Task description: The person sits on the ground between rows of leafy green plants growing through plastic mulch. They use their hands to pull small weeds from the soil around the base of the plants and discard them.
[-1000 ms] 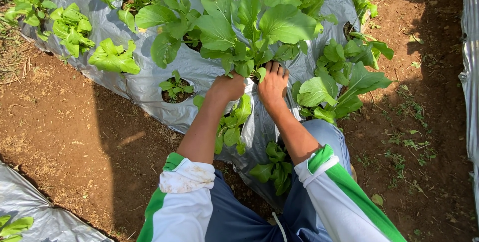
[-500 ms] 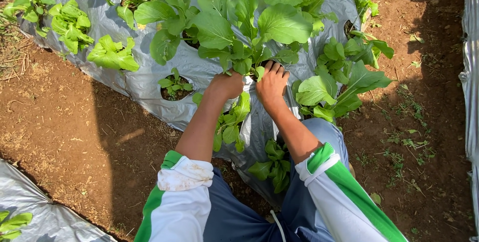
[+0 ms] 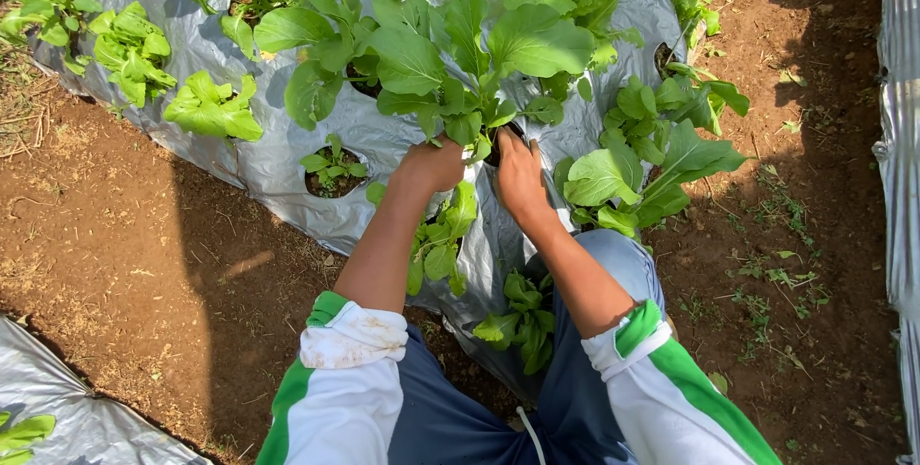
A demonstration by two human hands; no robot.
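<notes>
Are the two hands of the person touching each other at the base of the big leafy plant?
Apart. The head view shows a strip of silver plastic sheet and leaves between the left hand and the right hand, below the big leafy plant.

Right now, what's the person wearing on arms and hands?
No gloves: the left hand and right hand are bare, forearms uncovered. White sleeves with green stripes are pushed up to the elbows; the left sleeve has a dirt-smudged cuff, the right sleeve a broad green band.

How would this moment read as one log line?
left hand: at base of large leafy green plant | right hand: fingers at same base | bed: silver plastic mulch sheet | ground: brown soil
</notes>
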